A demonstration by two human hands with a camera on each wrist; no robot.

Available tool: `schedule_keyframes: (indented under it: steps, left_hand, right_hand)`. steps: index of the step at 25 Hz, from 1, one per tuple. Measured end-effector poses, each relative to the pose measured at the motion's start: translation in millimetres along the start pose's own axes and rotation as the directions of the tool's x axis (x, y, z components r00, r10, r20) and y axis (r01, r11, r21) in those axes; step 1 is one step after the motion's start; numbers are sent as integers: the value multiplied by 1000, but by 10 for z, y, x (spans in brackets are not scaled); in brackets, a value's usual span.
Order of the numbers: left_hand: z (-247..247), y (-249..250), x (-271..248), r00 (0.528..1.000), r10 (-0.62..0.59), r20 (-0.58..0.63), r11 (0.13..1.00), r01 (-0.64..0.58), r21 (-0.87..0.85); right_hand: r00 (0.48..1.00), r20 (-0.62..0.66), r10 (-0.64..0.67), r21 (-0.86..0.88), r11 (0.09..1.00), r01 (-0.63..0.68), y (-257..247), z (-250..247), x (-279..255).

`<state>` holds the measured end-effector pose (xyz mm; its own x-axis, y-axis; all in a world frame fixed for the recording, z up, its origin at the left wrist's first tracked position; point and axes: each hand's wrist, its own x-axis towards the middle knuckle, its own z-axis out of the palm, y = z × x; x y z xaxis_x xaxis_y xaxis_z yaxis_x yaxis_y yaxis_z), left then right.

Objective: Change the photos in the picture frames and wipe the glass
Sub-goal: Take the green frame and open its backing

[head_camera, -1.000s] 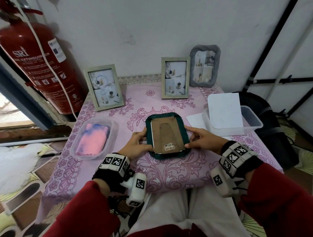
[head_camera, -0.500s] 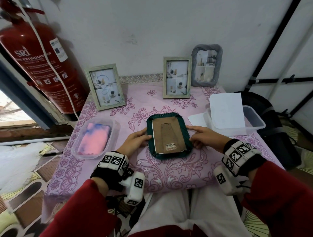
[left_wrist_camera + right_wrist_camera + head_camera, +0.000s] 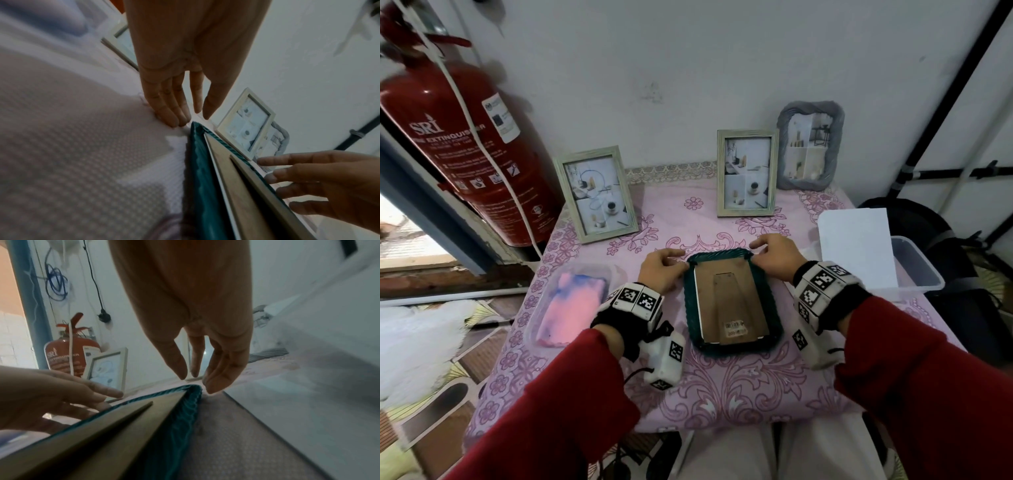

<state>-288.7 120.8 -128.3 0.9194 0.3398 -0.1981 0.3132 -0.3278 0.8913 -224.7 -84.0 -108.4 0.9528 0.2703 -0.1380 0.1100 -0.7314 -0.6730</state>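
Presently, the dark green rope-edged picture frame lies face down at centre of the pink floral tablecloth, brown cardboard backing w/ folded stand and barcode sticker facing up. Left hand sits at the frame's 11 o'clock corner; fingers straight, tips down on the cloth just beside the rim, thumb hovering near the corner, nothing grasped. Right hand sits at the 1 o'clock corner; fingers loosely extended, tips just beside the rim. Contact w/ frame cannot be confirmed, no grip on anything.

Surroundings, taking the frame as dial centre:
- 10 o'clock: pale wood-look frame w/ photo, upright, leaning back.
- 12 o'clock: second pale wood-look frame w/ photo, upright.
- 1 o'clock: grey wavy-edged frame against the white wall, just beside the second pale frame.
- 9 o'clock: clear plastic tub holding a pink-and-blue cloth.
- 3 o'clock: clear plastic container w/ a white sheet of paper lying across it.
- Far 10 o'clock, off table: red fire extinguisher.
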Motion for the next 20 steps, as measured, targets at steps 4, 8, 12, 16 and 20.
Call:
schedule_keyframes:
  steps: [4,8,12,16,20]
  left_hand:
    - [91,-35,138,998,-32,-49,998,34,43]
    - [134,-99,197,996,-29,-88,997,35,71]
    - [117,-143,204,996,3,-90,999,1,53]
    - [104,-149,192,998,14,-66,1000,-13,7]
    - [109,-159,186,997,2,-76,999,-6,-48]
  right_hand:
    - [1000,12,24,11,1000,-24,55,55,165]
    - [1000,25,-5,11,1000,5,104,72,209]
    - [994,78,82,144,985,-93,108,50,229]
    - [994,92,57,78,995,-64,138,37,263]
    - [996,83,15,77,997,-21,183,60,287]
